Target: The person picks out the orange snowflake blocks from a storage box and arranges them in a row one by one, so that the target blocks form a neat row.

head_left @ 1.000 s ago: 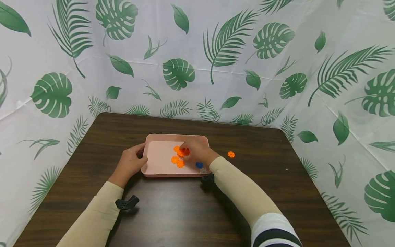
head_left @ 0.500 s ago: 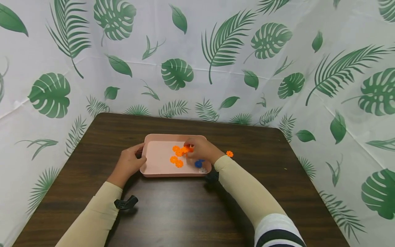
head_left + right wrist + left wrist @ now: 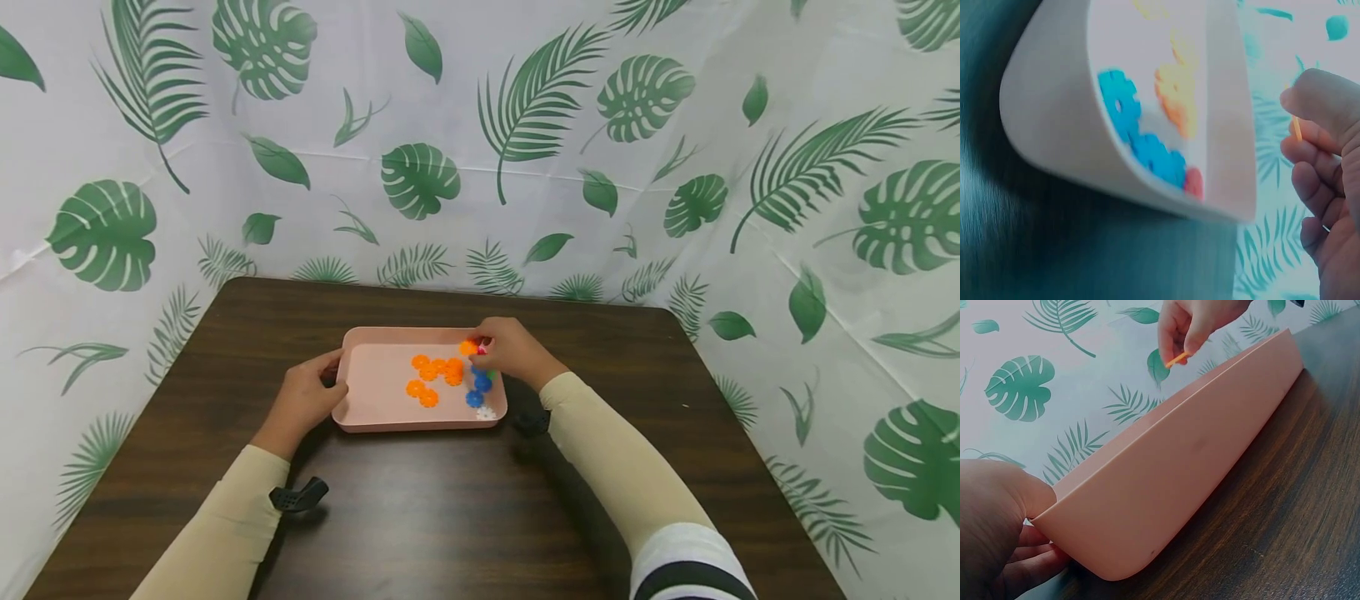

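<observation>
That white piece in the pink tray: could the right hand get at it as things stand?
Probably yes: the white piece lies uncovered in the near right corner of the pink tray. But the right hand pinches an orange piece, so it would likely have to put that down first.

Same tray — wrist views closer

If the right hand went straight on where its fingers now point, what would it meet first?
Probably the tray, which seems to lie below the right hand and its orange piece, though depth is unclear.
</observation>
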Demonstrator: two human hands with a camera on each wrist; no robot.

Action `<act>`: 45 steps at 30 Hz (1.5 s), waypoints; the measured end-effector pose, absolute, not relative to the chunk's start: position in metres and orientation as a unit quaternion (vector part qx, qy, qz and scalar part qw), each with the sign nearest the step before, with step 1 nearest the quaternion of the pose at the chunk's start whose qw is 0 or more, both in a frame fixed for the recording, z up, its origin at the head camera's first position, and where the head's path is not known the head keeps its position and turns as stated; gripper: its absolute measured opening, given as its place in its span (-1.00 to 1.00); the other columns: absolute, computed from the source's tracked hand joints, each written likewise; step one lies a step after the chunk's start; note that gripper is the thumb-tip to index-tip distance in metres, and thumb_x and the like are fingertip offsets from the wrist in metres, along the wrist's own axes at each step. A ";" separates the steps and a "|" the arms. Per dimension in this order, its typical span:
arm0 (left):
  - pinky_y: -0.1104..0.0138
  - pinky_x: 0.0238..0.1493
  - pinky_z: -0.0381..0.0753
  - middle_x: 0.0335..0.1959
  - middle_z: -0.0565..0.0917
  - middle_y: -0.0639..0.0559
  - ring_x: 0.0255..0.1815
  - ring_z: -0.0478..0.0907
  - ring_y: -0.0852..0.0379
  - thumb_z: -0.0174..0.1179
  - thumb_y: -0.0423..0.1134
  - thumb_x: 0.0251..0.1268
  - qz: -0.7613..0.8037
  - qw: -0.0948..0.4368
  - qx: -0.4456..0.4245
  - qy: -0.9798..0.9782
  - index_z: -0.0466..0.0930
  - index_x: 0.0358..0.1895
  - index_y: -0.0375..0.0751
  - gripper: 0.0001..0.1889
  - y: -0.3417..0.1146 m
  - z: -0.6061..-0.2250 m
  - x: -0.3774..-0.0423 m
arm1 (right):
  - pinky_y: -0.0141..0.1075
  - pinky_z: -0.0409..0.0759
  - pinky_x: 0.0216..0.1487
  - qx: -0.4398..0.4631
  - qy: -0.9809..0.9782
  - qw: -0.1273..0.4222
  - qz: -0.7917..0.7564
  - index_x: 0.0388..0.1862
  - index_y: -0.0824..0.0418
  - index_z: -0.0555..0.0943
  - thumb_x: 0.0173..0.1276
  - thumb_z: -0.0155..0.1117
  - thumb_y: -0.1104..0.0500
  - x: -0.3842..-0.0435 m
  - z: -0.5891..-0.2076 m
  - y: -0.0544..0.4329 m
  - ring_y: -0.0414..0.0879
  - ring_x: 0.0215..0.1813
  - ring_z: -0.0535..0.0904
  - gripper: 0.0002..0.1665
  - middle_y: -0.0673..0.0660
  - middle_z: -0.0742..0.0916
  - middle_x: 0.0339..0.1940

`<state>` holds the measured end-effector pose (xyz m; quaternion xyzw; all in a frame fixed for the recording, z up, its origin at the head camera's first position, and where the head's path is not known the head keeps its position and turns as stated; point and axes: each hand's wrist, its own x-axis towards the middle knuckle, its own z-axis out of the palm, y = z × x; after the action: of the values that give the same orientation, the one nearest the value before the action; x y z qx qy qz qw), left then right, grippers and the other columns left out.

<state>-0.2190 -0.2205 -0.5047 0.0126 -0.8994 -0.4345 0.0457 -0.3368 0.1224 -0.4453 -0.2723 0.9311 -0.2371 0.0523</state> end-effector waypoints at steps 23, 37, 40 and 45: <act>-0.15 0.24 0.58 0.17 0.65 -0.38 0.15 0.59 -0.28 0.19 -0.28 0.30 -0.432 0.043 0.011 -0.901 0.37 0.50 -0.39 -0.33 -0.221 -0.505 -0.220 | -0.11 0.71 -0.06 -0.167 0.937 0.023 -0.305 0.07 0.21 0.75 0.30 0.50 0.10 -0.339 -0.446 0.246 0.00 -0.11 0.63 -0.61 0.12 0.75 -0.05; -0.15 0.24 0.57 0.17 0.65 -0.37 0.16 0.59 -0.28 0.17 -0.27 0.30 -0.429 0.038 0.016 -0.902 0.36 0.50 -0.38 -0.33 -0.221 -0.504 -0.218 | 0.01 0.68 0.05 -0.107 0.954 0.040 -0.277 0.13 0.26 0.73 0.33 0.47 0.07 -0.336 -0.470 0.297 0.07 -0.04 0.62 -0.55 0.21 0.75 0.00; -0.15 0.24 0.57 0.17 0.65 -0.37 0.16 0.59 -0.28 0.18 -0.28 0.31 -0.432 0.038 0.016 -0.901 0.37 0.50 -0.38 -0.33 -0.220 -0.503 -0.217 | -0.01 0.67 0.04 -0.098 0.958 0.047 -0.265 0.12 0.26 0.73 0.32 0.48 0.07 -0.333 -0.474 0.301 0.06 -0.07 0.61 -0.55 0.19 0.74 -0.04; -0.14 0.24 0.58 0.16 0.66 -0.37 0.15 0.59 -0.27 0.20 -0.30 0.31 -0.436 0.040 0.013 -0.899 0.38 0.50 -0.38 -0.34 -0.220 -0.501 -0.218 | -0.04 0.64 0.00 -0.094 0.960 0.057 -0.257 0.12 0.25 0.73 0.33 0.47 0.07 -0.330 -0.481 0.303 0.05 -0.12 0.59 -0.56 0.17 0.74 -0.08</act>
<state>-0.2177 -0.2198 -0.5012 0.0135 -0.8990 -0.4359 0.0399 -0.3303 0.3035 -0.4811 -0.0936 0.9601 -0.2574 0.0569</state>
